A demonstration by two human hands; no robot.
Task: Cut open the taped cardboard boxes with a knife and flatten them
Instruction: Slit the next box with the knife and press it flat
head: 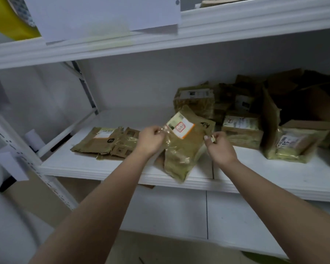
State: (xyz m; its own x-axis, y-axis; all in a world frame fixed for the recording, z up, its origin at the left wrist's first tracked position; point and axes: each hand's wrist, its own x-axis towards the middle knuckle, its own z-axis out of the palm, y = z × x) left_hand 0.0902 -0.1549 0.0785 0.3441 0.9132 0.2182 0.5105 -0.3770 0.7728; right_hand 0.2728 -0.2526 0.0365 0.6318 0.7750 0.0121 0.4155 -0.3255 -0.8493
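Box [181,147] seemingly between both hands.

Both hands [151,139] [218,146] on flattened box [183,149]

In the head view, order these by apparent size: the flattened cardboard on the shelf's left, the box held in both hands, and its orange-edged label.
1. Held brown taped box, though being nearer may enlarge it.
2. Flattened brown cardboard, about similar.
3. White orange-edged label, clearly smallest.
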